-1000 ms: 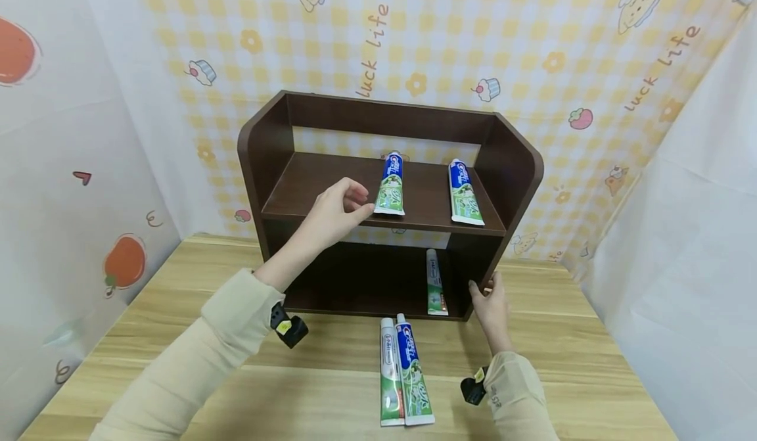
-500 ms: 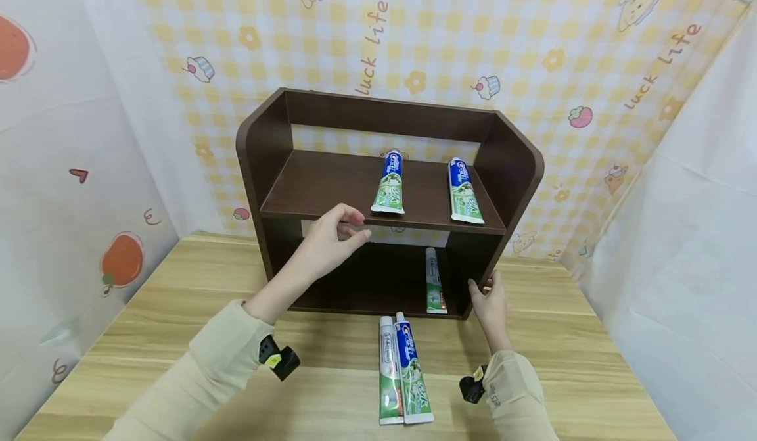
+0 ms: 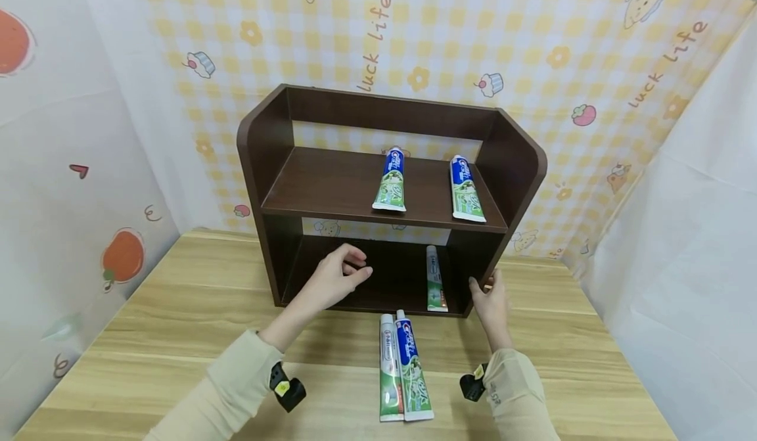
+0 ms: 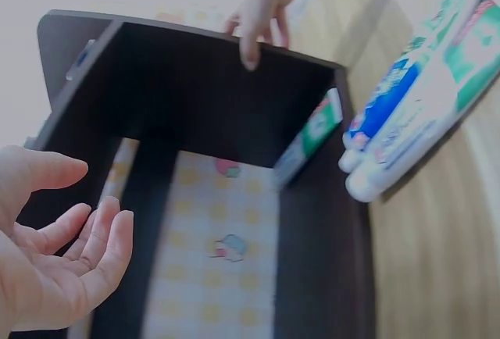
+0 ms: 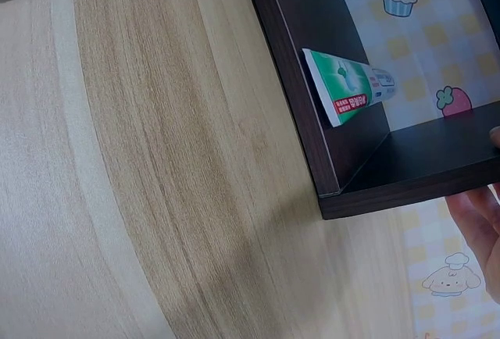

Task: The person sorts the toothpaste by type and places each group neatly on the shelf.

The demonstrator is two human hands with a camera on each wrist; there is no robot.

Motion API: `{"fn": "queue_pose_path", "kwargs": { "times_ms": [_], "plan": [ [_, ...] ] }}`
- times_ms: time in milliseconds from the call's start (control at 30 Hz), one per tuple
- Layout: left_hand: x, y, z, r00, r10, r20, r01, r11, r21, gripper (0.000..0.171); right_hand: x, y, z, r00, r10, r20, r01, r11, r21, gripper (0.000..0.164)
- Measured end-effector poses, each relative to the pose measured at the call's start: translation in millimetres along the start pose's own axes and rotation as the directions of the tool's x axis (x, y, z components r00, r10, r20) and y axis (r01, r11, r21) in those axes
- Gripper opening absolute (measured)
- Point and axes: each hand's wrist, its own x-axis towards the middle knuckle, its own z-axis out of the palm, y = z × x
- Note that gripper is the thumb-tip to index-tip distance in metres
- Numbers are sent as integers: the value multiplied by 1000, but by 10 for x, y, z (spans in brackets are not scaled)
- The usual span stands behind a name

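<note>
My left hand [image 3: 334, 280] is in front of the lower level of a dark brown two-tier shelf [image 3: 331, 178], fingers loosely bent and holding nothing. My right hand [image 3: 492, 306] grips the shelf's right side panel, thumb on the inner face and fingers outside. Two blue-and-green toothpaste tubes lie on the upper level: one near the middle [image 3: 391, 181], one at the right [image 3: 466, 190]. On the lower level, a white-and-green toothpaste tube [image 3: 435, 280] lies near the right wall. Before the shelf, another white-and-green tube [image 3: 389, 369] and a blue-and-green tube [image 3: 413, 367] lie side by side.
The shelf stands on a wood-grain table [image 3: 195, 296], near a yellow checkered backdrop [image 3: 331, 40]. White sheets hang at both sides. Each wrist carries a small black camera, such as the one on the left wrist [image 3: 288, 388].
My left hand has left the middle upper tube and come down from the upper level to before the lower one. My right hand keeps its grip on the side panel.
</note>
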Motion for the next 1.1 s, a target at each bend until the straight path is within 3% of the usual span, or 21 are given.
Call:
{"fn": "queue_pose_path", "kwargs": {
  "times_ms": [300,633,833,1100],
  "plan": [
    [-83,-170,251,998,-65,24,66,997,-35,24,14,7,0,1000,3,-14,-3,1000,-18,22],
    [-216,-456,533,995,-73,64,79,993,-88,25,-5,-13,-13,1000,11,4,-11,1000,3,21],
    [-249,-601,631,996,-56,73,65,989,-136,27,-5,-3,7,1000,0,-15,1,1000,19,20],
    [-244,-681,671,994,-73,77,82,990,-115,27,0,-8,5,1000,-1,-25,2,1000,16,20]
  ]
}}
